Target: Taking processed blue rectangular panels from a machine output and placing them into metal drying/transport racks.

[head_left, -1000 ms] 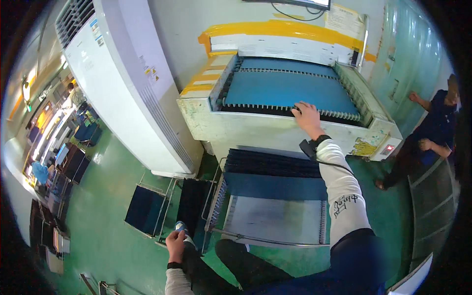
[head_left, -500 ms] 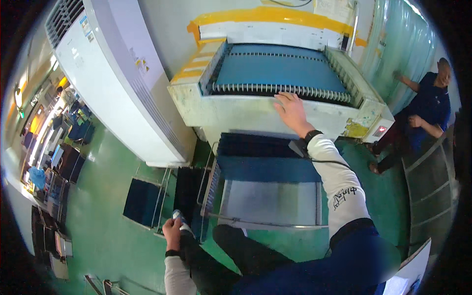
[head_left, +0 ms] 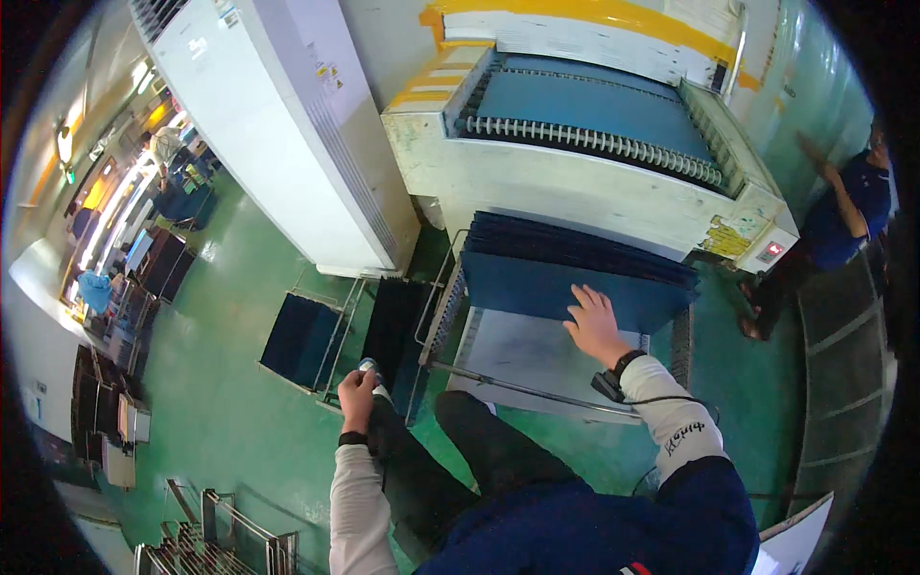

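Observation:
My right hand (head_left: 596, 326), open with fingers apart, is in front of a row of dark blue flat panels (head_left: 565, 283). I cannot tell whether it touches them. The panels stand on edge, packed together, in a metal rack (head_left: 532, 383) with a whitish bare base. My left hand (head_left: 356, 398) is closed near my left leg, with a small whitish object (head_left: 368, 366) at its fingertips, too small to make out. Beyond the rack, a roller conveyor machine (head_left: 575, 163) carries a large blue panel (head_left: 594, 110) behind its front rollers.
To the left rises a tall white air-conditioner cabinet (head_left: 297, 125). Smaller racks of dark panels (head_left: 302, 340) stand on the green floor. Metal frames (head_left: 220, 537) lie at lower left. A person in dark clothes (head_left: 848, 216) stands at right, beside a grey slatted panel (head_left: 843, 374).
My right hand has come back from the machine's front edge to the panels in the rack. The view has shifted, and my left hand still pinches the small object.

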The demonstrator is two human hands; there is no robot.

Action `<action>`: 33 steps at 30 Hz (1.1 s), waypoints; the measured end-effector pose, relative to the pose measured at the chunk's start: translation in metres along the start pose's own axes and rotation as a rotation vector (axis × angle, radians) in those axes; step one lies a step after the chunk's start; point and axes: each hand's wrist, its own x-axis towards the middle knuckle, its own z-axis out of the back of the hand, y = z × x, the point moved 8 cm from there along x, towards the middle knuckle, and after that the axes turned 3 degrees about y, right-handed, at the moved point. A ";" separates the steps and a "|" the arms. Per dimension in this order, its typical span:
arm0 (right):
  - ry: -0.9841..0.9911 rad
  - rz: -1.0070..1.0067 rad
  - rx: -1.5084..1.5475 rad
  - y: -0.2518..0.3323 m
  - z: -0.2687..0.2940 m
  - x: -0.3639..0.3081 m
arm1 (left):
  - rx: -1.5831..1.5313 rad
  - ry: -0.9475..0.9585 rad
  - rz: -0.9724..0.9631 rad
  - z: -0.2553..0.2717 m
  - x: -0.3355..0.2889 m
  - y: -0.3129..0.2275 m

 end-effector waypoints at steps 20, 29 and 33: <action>-0.118 -0.132 0.202 -0.029 0.011 0.049 | 0.046 -0.024 0.031 0.002 -0.005 0.010; 0.007 -0.212 0.047 -0.081 -0.031 0.069 | 0.213 -0.027 0.106 0.000 -0.012 -0.009; 0.046 -0.224 0.003 -0.074 -0.032 0.076 | 0.181 -0.011 0.124 0.007 -0.017 -0.007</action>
